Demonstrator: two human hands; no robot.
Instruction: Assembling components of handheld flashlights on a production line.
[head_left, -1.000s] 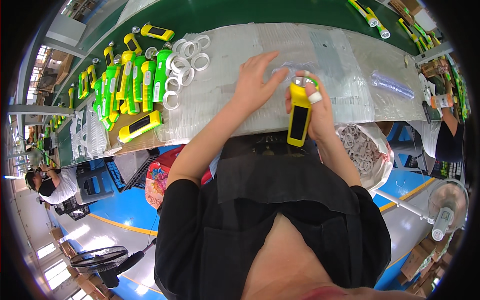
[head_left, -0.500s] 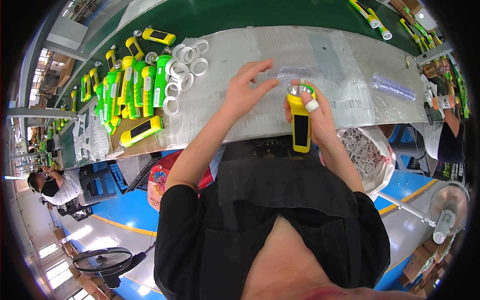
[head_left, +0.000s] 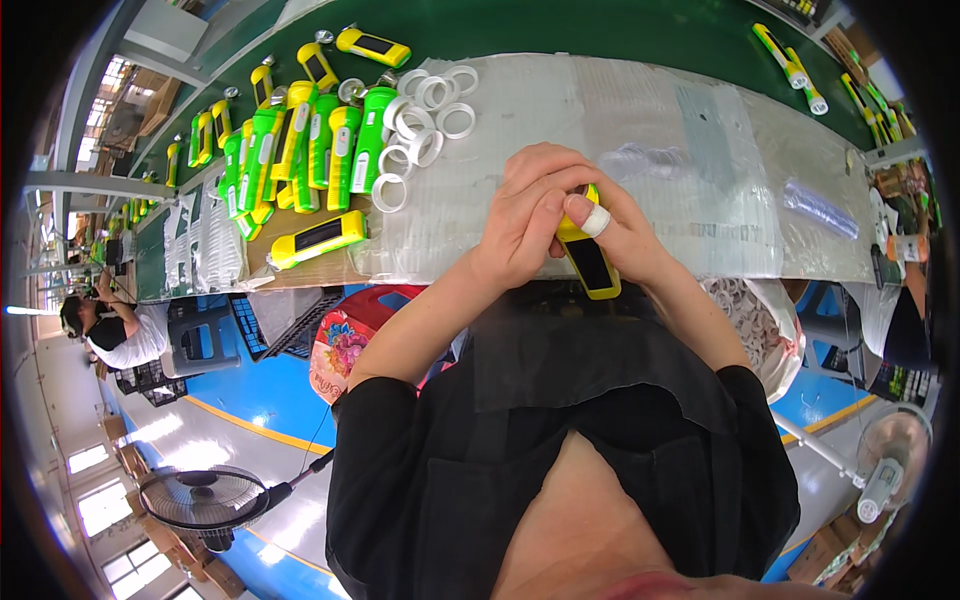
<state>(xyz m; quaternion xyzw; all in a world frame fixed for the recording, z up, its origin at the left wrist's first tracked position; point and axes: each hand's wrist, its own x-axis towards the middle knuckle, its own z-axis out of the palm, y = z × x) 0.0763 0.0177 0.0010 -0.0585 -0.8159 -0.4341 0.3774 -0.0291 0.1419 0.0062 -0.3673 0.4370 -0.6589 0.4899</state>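
Note:
Between my hands is a yellow flashlight [head_left: 594, 263] with a dark panel on its body, its lower end pointing toward me. My right hand [head_left: 622, 222] wraps round its upper part; white tape covers the thumb. Cupped over the head end, my left hand [head_left: 530, 208] presses down with its fingers closed, so the head is hidden. Left of my hands lie several white rings [head_left: 428, 147] in a loose cluster. Beyond them is a pile of green and yellow flashlights [head_left: 290, 150], and a single yellow flashlight [head_left: 318, 239] lies nearer the front edge.
A stack of clear discs [head_left: 650, 160] lies behind my hands, and another clear roll-like stack [head_left: 820, 208] to the right. Below the table's right edge hangs a bag of white rings [head_left: 745, 318]. Fans [head_left: 205, 497] stand on both sides. A co-worker [head_left: 125, 325] sits far left.
My left hand has come over from the left and closed on the head end of the flashlight. The flashlight has tilted slightly. The whole view has shifted a little.

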